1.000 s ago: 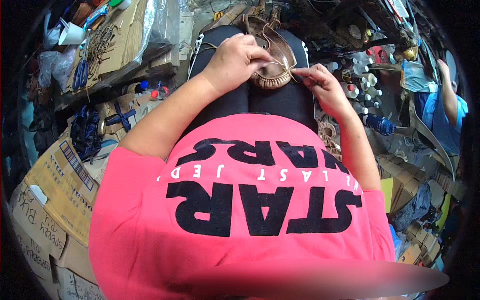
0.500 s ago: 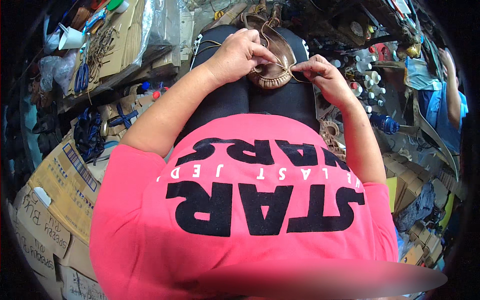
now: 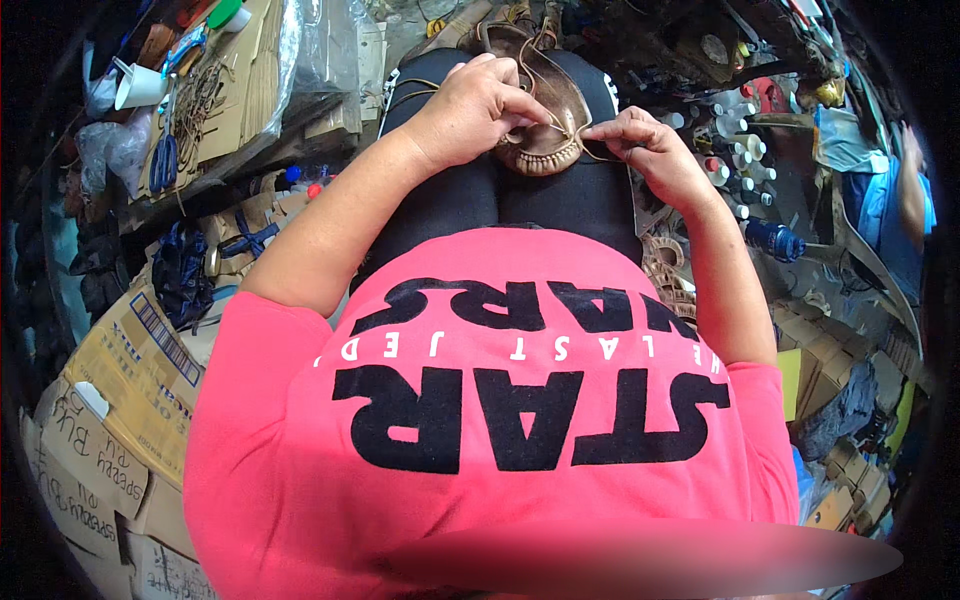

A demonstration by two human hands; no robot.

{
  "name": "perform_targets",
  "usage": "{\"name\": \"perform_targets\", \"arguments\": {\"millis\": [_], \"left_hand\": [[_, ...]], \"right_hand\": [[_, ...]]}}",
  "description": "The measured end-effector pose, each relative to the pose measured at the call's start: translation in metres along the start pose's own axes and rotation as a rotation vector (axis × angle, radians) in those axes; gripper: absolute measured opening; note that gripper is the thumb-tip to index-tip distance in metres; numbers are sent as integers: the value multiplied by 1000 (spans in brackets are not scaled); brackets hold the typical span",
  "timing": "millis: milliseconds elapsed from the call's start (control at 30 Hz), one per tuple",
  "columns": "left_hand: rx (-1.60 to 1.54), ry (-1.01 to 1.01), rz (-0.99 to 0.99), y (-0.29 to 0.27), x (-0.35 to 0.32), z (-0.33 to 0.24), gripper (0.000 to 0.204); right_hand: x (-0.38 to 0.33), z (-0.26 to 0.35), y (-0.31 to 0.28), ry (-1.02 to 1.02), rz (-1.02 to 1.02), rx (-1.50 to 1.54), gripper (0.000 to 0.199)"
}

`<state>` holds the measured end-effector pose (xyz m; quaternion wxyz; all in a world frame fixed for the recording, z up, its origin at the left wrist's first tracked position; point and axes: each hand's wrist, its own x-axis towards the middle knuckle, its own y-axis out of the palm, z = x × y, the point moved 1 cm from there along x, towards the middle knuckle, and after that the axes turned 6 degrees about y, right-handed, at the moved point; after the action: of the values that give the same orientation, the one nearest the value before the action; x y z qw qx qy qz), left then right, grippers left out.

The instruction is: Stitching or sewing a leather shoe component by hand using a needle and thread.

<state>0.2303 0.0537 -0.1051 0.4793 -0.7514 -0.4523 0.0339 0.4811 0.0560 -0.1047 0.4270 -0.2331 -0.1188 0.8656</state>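
A brown leather shoe upper (image 3: 566, 90) lies across my lap, its gathered, stitched toe edge facing me. A thin tan cord (image 3: 537, 72) runs over the leather and through the toe seam. My left hand (image 3: 485, 108) is over the left side of the shoe, fingers closed in a pinch on the cord near the seam. Beside the right edge of the toe, my right hand (image 3: 643, 143) pinches the cord between thumb and forefinger. The fingertips of my left hand are partly hidden behind its knuckles.
Blue-handled scissors (image 3: 164, 163) and stacked cardboard (image 3: 232, 95) are on the left, with a white cup (image 3: 139, 85) beyond. Several bottles (image 3: 738, 140) crowd the right side. Cardboard boxes (image 3: 145, 350) lie at lower left. At far right another person's arm (image 3: 911, 185) shows.
Both hands stay nearly where they were, still pinching the cord at the toe. The view has shifted slightly, and the other person's arm at far right has moved lower.
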Motion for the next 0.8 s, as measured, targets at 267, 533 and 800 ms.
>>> {"name": "perform_targets", "arguments": {"millis": [267,533,800], "left_hand": [[-39,-3,12,5,1,-2,21],[-227,47,111,11,21,11,15],[-207,-231,65,2,-4,-13,18]], "right_hand": [[1,-10,2,-46,21,115,36],[9,-11,0,-65,89,89,36],[-6,-4,16,43,-21,240,27]]}}
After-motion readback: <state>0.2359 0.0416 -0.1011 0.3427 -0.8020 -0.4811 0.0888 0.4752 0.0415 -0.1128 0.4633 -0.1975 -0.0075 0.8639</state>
